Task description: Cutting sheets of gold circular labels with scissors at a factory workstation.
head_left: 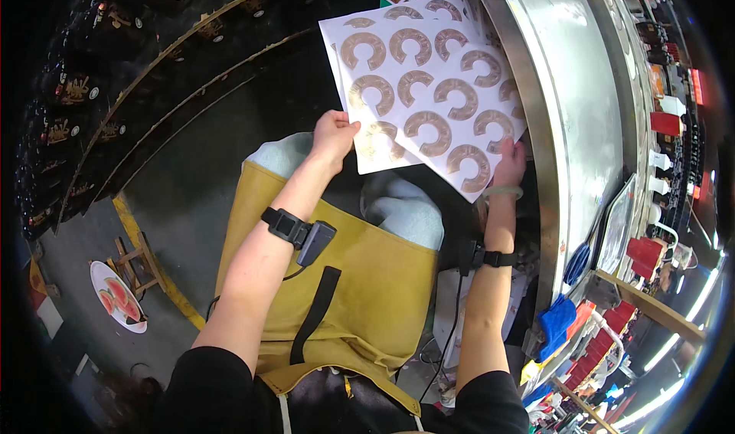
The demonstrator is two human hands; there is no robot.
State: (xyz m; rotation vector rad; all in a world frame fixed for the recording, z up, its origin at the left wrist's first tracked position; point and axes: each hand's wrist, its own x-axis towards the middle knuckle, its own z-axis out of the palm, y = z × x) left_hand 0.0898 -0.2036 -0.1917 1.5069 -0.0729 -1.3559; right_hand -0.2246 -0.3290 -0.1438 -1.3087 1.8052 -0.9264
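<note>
Two overlapping white sheets of gold C-shaped stickers are spread above my lap, beside the metal bench. My left hand point(334, 139) pinches the left edge of the lower sticker sheet point(371, 93) between thumb and fingers. The upper sticker sheet point(444, 120) lies tilted across it, its lower corner pointing toward me. At that sheet's right edge, my right hand point(509, 164) has its fingers closed on the paper; part of the grip is hidden. More printed sheets point(467, 1) show behind the pair, near the bench edge.
A metal bench point(578, 127) curves along the right. Stacked black packages with gold marks point(76, 89) fill the left. A stool with a watermelon-patterned top point(117, 296) stands on the floor at left. Blue cloth point(556, 325) hangs at lower right. A yellow apron point(344, 258) covers my lap.
</note>
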